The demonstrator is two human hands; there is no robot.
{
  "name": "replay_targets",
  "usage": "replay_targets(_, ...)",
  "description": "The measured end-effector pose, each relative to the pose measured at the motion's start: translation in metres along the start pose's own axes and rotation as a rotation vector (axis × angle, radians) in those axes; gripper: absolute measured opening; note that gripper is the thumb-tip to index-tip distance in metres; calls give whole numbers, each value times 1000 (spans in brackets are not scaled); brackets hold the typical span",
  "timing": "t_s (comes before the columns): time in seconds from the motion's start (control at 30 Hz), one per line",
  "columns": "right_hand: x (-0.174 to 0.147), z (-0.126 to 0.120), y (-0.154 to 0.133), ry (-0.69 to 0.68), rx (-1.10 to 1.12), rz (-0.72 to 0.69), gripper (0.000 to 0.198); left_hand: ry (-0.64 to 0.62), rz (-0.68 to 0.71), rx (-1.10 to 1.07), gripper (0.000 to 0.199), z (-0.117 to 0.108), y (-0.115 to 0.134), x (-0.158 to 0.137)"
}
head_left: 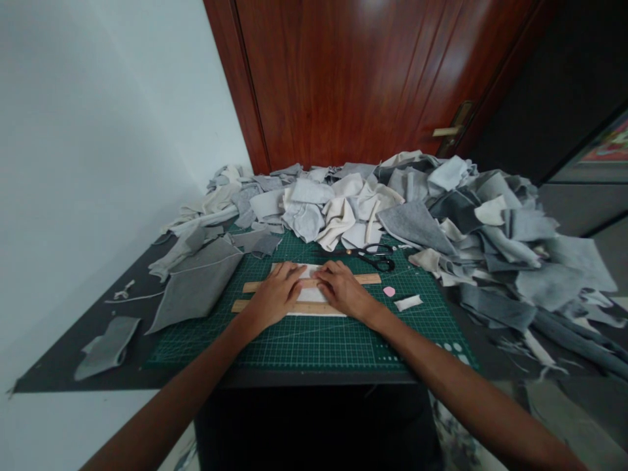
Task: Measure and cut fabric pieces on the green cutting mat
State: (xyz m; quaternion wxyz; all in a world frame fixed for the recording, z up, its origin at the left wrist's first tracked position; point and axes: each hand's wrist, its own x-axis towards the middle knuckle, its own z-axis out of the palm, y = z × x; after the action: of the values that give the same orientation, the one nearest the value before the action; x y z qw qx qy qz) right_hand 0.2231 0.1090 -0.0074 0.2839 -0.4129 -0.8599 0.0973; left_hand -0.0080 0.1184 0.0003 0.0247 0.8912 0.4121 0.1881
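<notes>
My left hand (279,292) lies over the left part of a white piece of cloth (310,294), its fingers spread and its thumb near the upper wooden ruler (367,279). My right hand (343,288) rests on the cloth's right part, fingers slightly bent and apart, across the same ruler. Both hands press down on the flat layers. Nearer to me, a second wooden ruler (314,307) crosses the cloth, roughly parallel to the first. Parts of the cloth and the upper ruler are hidden under my hands. All of it lies on a green cutting mat (314,347).
Black-handled scissors (377,258) lie beyond my right hand. To the right are a pink chalk-like piece (389,291) and a small white roll (408,302). Grey cloth (201,281) overlaps the mat's left side. Heaped fabric scraps (314,203) line the back and right.
</notes>
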Motion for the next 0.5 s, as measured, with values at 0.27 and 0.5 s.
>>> replay_targets(0.27,-2,3,-3,16,-7,3,26,12,5,24,53,6,4,-12)
replay_targets(0.5,-2,-1,-7,9,-11,10,29,8,13,49,54,4,7,-15)
